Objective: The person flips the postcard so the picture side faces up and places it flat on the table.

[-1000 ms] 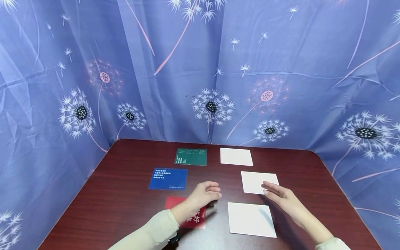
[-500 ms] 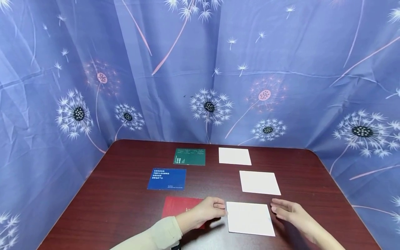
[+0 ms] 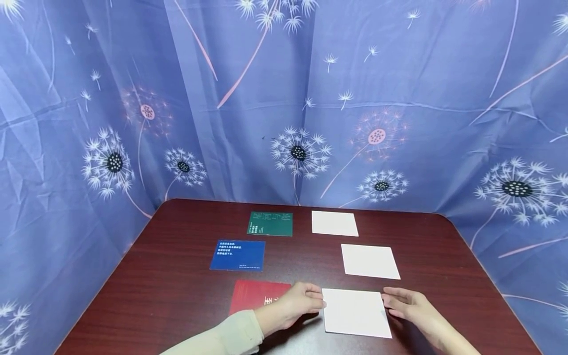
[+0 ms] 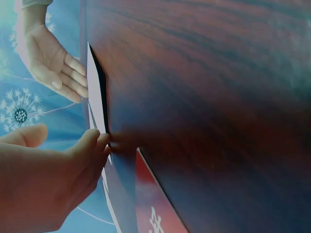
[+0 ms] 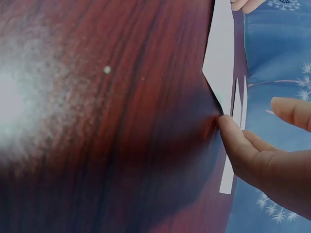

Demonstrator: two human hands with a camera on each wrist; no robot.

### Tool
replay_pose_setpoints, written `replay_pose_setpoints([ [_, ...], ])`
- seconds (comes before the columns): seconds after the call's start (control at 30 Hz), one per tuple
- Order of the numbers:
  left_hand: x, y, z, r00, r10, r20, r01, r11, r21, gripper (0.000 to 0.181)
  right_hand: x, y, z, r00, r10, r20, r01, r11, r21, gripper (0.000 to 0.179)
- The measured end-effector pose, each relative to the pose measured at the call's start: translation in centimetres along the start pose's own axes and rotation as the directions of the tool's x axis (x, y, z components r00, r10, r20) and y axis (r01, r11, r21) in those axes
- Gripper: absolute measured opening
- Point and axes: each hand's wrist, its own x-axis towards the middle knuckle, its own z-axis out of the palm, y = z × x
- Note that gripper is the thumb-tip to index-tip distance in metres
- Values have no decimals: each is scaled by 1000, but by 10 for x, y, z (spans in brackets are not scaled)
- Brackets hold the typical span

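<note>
A white card (image 3: 357,313) lies flat on the table near its front. My left hand (image 3: 299,305) is at its left edge, fingertips touching or nearly touching it. In the left wrist view the left thumb (image 4: 30,135) stands apart from the fingers, with nothing between them. Beyond the card's right edge is my right hand (image 3: 414,311), its fingers fairly straight. The right wrist view shows the right fingertips (image 5: 227,125) at the card's corner and the thumb held away. Partly behind the left wrist lies a red card (image 3: 254,297) with white writing.
Further back on the dark wooden table (image 3: 177,301) lie a blue card (image 3: 237,255) and a green card (image 3: 270,224). On the right are a middle white card (image 3: 370,261) and a far white card (image 3: 335,223). A blue dandelion-print curtain (image 3: 248,123) surrounds the table.
My right hand has come down and nearer from over the middle white card to the front one's right edge. My left hand has moved right and down to its left edge.
</note>
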Motion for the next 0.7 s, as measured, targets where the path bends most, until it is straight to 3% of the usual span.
replay_pose_setpoints([
  [0.3,3,-2,4,999,10,-39,-10,1000,5,35,4,4,3,999,27,-42,-25,999,46,61],
  [0.7,7,-3,7,996,34,-79,-34,999,-7,38,7,6,4,992,54,-113,-53,999,13,61],
])
